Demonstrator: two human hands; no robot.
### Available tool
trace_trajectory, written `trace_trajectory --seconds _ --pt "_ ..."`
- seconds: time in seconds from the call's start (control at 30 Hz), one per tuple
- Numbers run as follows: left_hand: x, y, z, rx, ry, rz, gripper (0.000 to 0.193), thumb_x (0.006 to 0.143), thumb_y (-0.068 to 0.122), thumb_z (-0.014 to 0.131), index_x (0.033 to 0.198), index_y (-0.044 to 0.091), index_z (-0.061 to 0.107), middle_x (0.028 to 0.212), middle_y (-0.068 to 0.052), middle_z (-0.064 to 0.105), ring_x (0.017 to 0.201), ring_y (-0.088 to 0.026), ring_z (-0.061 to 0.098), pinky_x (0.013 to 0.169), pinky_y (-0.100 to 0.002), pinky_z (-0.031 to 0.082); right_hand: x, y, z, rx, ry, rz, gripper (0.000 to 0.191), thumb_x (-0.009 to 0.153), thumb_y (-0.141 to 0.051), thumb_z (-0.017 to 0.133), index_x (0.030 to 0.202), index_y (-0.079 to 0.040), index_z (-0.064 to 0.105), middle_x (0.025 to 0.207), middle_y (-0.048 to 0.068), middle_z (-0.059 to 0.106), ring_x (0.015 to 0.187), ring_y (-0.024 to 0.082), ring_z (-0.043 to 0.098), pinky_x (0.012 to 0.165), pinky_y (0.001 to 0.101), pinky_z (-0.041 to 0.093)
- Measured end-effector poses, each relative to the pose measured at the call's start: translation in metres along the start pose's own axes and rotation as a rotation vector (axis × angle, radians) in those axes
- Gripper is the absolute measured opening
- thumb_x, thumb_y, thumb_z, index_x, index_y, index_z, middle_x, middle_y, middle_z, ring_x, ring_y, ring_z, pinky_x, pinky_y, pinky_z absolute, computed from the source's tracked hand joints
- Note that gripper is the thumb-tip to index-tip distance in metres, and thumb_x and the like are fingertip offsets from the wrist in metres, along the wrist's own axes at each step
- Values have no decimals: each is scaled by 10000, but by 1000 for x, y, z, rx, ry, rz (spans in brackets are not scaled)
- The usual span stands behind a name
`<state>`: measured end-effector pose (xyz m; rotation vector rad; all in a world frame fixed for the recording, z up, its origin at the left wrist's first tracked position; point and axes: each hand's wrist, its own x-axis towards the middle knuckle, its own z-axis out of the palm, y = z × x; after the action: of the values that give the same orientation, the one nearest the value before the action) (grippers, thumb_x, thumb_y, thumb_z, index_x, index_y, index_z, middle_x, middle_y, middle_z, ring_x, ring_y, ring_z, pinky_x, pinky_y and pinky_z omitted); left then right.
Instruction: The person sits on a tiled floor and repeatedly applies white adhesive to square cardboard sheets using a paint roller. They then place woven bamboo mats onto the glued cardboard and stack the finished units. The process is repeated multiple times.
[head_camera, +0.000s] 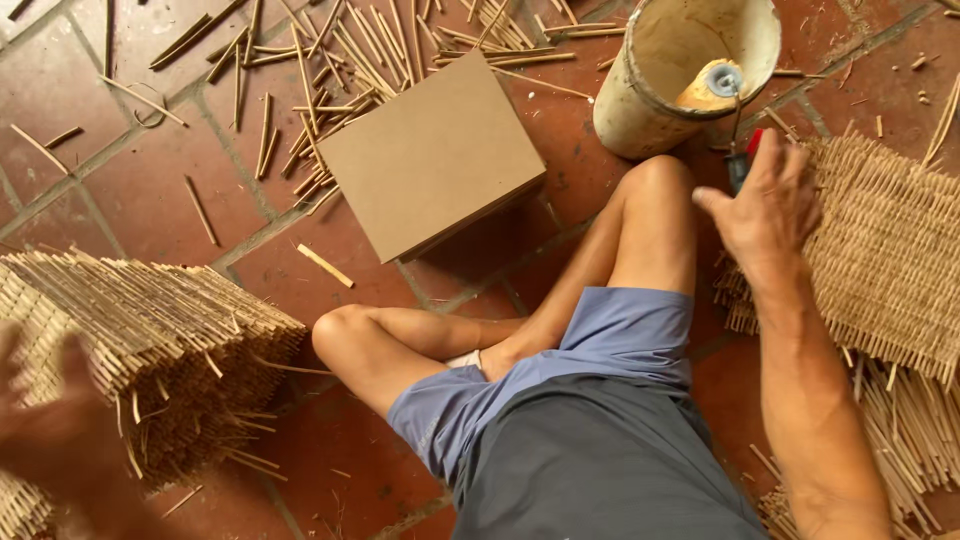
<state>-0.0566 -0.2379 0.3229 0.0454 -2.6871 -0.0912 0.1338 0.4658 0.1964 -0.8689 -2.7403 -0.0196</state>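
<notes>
The person sits cross-legged on the tile floor (140, 190). The right hand (765, 215) is closed around a roller handle (742, 160), its yellow roller (712, 85) dipped inside the bucket (640, 110) that stands just past the knee, close enough to load without leaning. The left hand (50, 440) is blurred at the lower left, fingers spread, over a woven mat stack (170, 330); it holds nothing that I can make out. Another mat (890, 260) lies under the right wrist, touching it. A cardboard box (430, 155) sits ahead among loose sticks (320, 70). Open floor remains between box and legs; the mats hem in both sides.
</notes>
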Motion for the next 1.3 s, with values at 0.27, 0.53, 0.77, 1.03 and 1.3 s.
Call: trace_trajectory --seconds 0.27,0.53,0.77,1.03,1.3 --pt "-66 244 126 -398 -288 132 676 859 299 857 1372 -61 603 1387 -281 561 1254 -443 506 985 -517 429 2 38 31 122 -260 136 459 990 -186 733 1344 21 527 1052 252 688 888 431 688 774 558 520" --pt "-97 278 160 -1170 -477 -411 437 958 118 701 1349 -53 608 1150 -133 730 1013 -175 675 915 -283 539 113 59 -36 -16 -231 -102 161 971 -166 680 1013 -12 696 789 174 661 607 308 651 503 443 503" --pt "-99 285 169 -1277 -432 -443 424 965 54 698 1358 -74 605 1184 -102 712 1035 -137 667 934 -269 541 216 47 44 -249 -639 -259 194 933 -16 539 877 -43 723 734 122 702 558 217 732 486 407 606" --pt "-98 288 176 -1249 -439 -480 455 957 72 721 1370 -77 603 1171 -113 713 1004 -141 666 906 -266 545 245 13 114 -158 -686 -325 77 712 -123 709 680 -70 754 737 174 748 625 268 696 558 463 501" --pt "-101 283 176 -1236 -449 -498 453 949 79 741 1361 -69 621 1107 -98 726 945 -121 661 844 -247 547 181 59 29 -211 -342 -318 138 1006 -70 609 912 -19 695 683 105 624 504 168 538 409 321 424"
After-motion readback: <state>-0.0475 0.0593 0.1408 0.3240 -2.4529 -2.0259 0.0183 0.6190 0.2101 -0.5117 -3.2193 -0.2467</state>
